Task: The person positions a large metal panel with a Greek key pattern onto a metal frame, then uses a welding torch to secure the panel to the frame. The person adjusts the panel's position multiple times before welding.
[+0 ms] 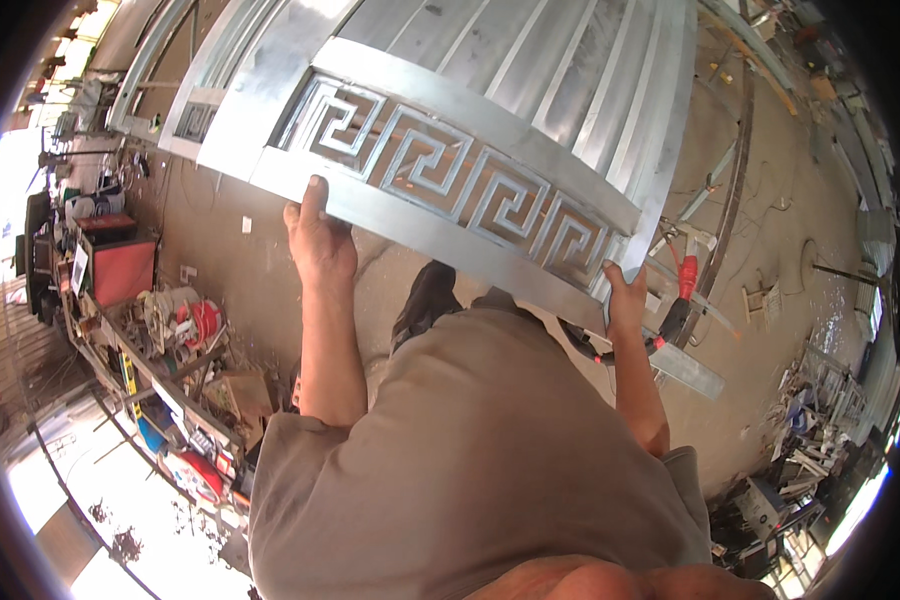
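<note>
Well, we pinch the shiny metal panel [482, 115]: left hand [324, 245] on its near edge, right hand [626, 300] at its near right corner.

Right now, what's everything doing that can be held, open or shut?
Left hand: gripping the metal panel by its near edge.
Right hand: gripping its near right corner.
Metal panel: held by both hands.
Zigzag strip: gaps open, see-through.
Red box: can't tell if it's shut.
</note>
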